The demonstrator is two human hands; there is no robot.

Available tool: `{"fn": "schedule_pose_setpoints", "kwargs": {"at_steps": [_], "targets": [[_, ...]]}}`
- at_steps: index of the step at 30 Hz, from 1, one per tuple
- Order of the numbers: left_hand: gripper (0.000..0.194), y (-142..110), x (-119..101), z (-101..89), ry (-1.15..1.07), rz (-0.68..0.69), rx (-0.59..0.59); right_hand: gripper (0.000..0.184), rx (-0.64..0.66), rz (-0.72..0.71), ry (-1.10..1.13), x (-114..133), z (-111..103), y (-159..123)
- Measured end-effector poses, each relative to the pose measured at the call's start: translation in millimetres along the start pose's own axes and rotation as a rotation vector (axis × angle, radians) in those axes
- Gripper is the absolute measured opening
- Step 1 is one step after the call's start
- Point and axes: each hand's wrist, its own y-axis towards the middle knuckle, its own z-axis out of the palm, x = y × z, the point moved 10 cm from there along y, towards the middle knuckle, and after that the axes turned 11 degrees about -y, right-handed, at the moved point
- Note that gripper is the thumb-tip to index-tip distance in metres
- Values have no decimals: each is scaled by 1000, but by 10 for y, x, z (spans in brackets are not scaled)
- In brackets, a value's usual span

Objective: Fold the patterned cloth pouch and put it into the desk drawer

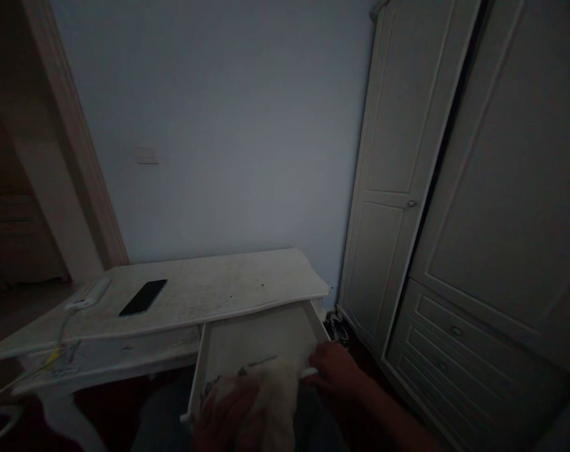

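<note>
Gripping the pulled-out drawer (261,336) by its front right corner, the right hand (334,367) seems to be steadying it. At the drawer's front, the blurred left hand (226,408) meets a pale cloth (278,392); whether it's closed around it, I can't tell. Left of the drawer, a phone (142,297) lies on the desktop (219,279), presumably out of the way.

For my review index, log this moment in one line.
left hand: at pale cloth-like item, blurred, grip unclear | right hand: at open drawer's right front corner | desk: phone on top
</note>
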Motion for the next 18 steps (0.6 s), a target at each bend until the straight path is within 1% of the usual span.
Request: {"fn": "schedule_pose_setpoints", "kwargs": {"at_steps": [1, 2, 4, 5, 6, 8, 10, 14, 16, 18], "targets": [[53, 65, 97, -9, 7, -40, 34, 61, -3, 5, 1, -1, -2, 1], [62, 115, 205, 51, 4, -97, 117, 62, -8, 8, 3, 0, -5, 3], [81, 140, 352, 246, -21, -185, 302, 63, -19, 12, 7, 1, -1, 7], [85, 115, 411, 329, -25, -233, 364, 64, -29, 13, 8, 1, 3, 8], [86, 75, 452, 389, -27, -270, 399, 63, -40, 16, 7, -3, 9, 10], [82, -55, 525, 450, -33, -340, 431, 62, -57, 18, -2, -7, 29, 13], [78, -237, 616, 445, -42, -418, 456, 60, -67, 23, -12, -14, 44, 13], [80, -577, 824, 304, -8, -583, 525, 57, -72, 25, -3, -14, 34, 5], [85, -634, 861, 277, 14, -631, 593, 57, -70, 27, 3, -14, 26, -2], [89, -584, 860, 312, 16, -667, 671, 57, -73, 43, 4, -30, 22, -10]]}}
